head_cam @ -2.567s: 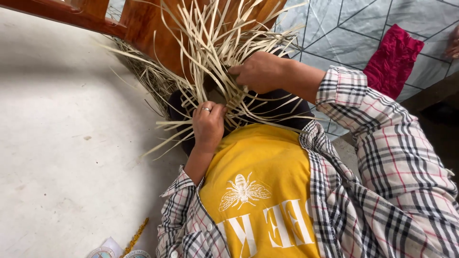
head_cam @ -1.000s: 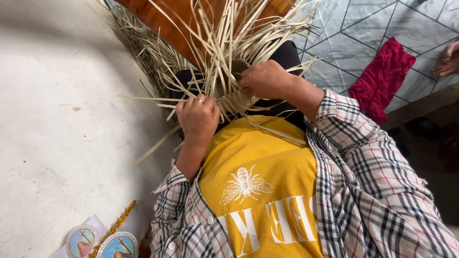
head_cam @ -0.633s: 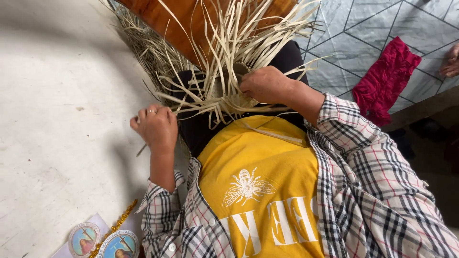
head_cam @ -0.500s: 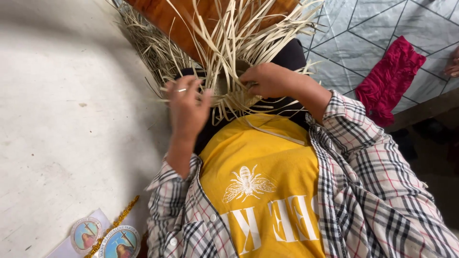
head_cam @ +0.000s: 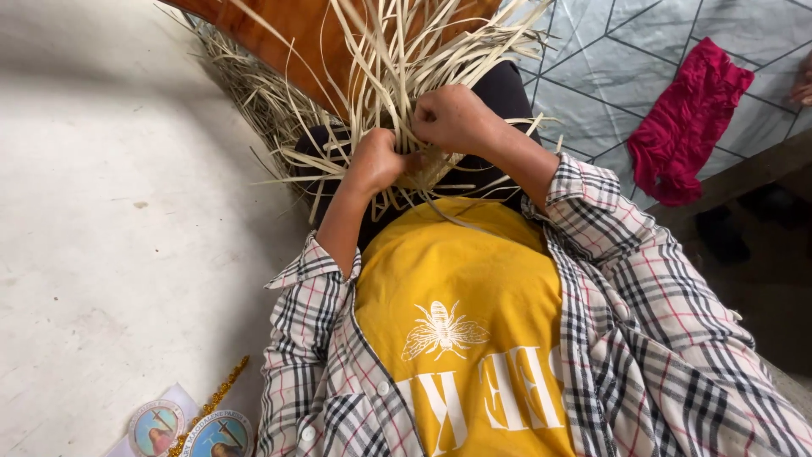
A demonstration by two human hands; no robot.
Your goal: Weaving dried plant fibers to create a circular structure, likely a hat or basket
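At the lower left of the frame lie two round picture medallions point(head_cam: 188, 430) on a pale card, with one gold beaded strand point(head_cam: 212, 404) running up between them over the bare pale floor point(head_cam: 101, 254). Above, at upper left of centre, a loose heap of dry straw point(head_cam: 258, 93) sits against one reddish wooden board point(head_cam: 288, 38). In the upper middle, the left hand point(head_cam: 378, 158) is curled into a fist around a few pale flat strips at the lower edge of the woven strip piece point(head_cam: 397, 101), whose many loose ends fan upward and outward. Just to its right, the right hand point(head_cam: 454, 117) is closed tight on a bunch of the same strips, touching the piece. At the upper right lies one crumpled red cloth point(head_cam: 687, 118) on the grey patterned floor.
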